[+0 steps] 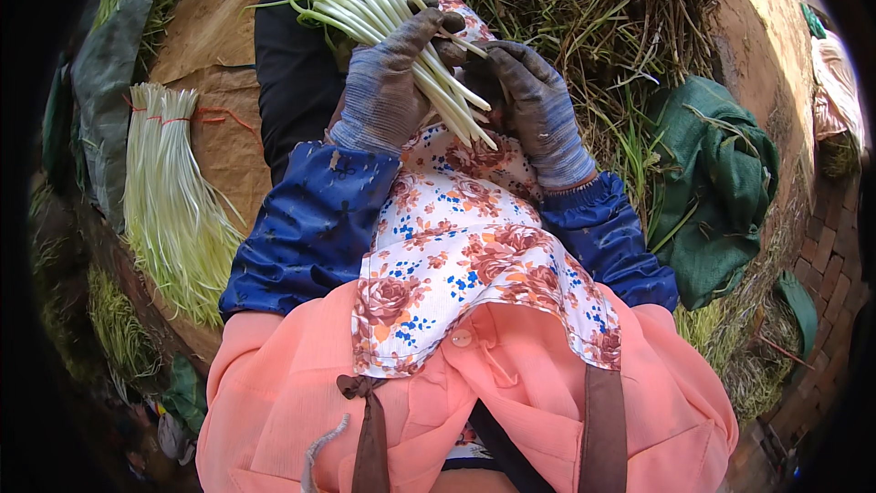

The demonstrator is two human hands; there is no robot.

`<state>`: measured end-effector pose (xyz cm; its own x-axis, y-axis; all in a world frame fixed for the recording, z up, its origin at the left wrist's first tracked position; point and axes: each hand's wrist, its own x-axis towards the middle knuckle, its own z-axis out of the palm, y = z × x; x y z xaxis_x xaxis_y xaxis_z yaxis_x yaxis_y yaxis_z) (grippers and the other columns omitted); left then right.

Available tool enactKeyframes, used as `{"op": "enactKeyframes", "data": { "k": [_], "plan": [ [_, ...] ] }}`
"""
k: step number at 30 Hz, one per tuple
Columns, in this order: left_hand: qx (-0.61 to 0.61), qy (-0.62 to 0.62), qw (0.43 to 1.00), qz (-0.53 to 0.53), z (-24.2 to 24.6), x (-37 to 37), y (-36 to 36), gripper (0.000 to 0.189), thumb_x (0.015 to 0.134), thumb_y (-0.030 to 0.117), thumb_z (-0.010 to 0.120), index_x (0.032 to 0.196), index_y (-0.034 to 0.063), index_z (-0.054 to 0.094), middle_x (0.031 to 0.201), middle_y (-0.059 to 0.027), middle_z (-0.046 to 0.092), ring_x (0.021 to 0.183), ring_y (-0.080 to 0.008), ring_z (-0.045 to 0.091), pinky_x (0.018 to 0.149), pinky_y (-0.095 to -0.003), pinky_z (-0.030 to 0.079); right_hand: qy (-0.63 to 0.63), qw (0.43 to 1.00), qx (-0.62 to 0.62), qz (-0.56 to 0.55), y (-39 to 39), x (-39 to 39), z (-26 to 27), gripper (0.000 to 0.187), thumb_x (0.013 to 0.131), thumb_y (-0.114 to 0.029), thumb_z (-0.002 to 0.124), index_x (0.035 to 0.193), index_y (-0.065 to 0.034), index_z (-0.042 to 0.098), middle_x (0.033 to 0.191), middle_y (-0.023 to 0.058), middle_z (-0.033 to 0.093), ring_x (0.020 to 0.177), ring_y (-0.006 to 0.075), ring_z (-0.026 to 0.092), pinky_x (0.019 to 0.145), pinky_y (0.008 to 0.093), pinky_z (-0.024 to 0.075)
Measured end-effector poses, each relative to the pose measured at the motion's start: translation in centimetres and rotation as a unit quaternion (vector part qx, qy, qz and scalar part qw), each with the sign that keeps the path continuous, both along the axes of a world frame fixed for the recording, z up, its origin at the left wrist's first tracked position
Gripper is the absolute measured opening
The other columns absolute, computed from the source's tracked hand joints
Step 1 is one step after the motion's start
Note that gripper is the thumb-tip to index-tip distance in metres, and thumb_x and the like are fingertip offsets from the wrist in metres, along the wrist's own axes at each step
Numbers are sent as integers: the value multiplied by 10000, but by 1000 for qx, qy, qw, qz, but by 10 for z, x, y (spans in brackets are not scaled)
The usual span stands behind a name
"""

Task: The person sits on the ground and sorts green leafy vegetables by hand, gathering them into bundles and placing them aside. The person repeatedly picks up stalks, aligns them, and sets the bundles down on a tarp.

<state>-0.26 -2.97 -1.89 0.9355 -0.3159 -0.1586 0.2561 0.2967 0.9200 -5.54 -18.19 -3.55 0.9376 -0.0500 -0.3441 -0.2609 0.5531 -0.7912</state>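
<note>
My left hand (387, 85), in a soiled blue-grey knit glove, grips a loose bunch of white-stemmed allium greens (369, 7). Their pale stem ends point down to the right, and the green leaves spread toward the top. One stalk (465, 44) sticks out sideways from the bunch. At its end, my right hand (540, 106), gloved the same way, pinches it between thumb and fingers; the fingertips are partly hidden. Both hands are above my lap, over a flower-printed apron (465, 212).
Tied bundles of similar greens (164, 171) lie at left on brown sheeting (229, 106), bound with red string (226, 116). A heap of grassy stalks (588, 7) rises beyond my right hand. Green woven cloth (715, 178) lies at right, near brick paving (821, 253).
</note>
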Motion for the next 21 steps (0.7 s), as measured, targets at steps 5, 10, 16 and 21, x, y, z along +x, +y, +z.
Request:
{"op": "enactKeyframes", "data": {
  "k": [5, 10, 16, 21],
  "plan": [
    [-162, 139, 976, 36, 1, 7, 5, 204, 831, 155, 601, 985, 22, 582, 898, -76, 612, 733, -134, 576, 652, -235, 504, -51, 996, 69, -37, -10, -3, -7, 186, 880, -127, 533, 1018, -9, 573, 962, 90, 629, 892, 171, 607, 783, 273, 497],
    [-145, 72, 986, 30, -11, 8, 10, 207, 848, 145, 579, 1006, 12, 569, 921, -85, 609, 748, -134, 577, 665, -235, 507, -57, 997, -46, -8, -11, -8, 0, 254, 843, -129, 594, 1061, -9, 549, 973, 82, 619, 914, 151, 587, 780, 268, 498],
    [-49, 31, 998, 1, 0, 2, -1, 264, 851, 162, 575, 1079, 46, 511, 970, -104, 598, 750, -140, 585, 629, -282, 519, -53, 977, -204, 22, 1, -3, -7, 245, 820, -102, 622, 1037, 6, 584, 888, 63, 639, 753, 100, 601, 677, 221, 508],
    [-181, 158, 969, -64, -4, 1, 1, 300, 851, 166, 570, 1116, 62, 478, 972, -111, 596, 729, -151, 577, 608, -304, 515, 39, 988, -117, 95, -7, 0, 21, 225, 864, -170, 562, 1040, -32, 586, 882, 41, 631, 723, 70, 593, 608, 189, 504]
  ]
}}
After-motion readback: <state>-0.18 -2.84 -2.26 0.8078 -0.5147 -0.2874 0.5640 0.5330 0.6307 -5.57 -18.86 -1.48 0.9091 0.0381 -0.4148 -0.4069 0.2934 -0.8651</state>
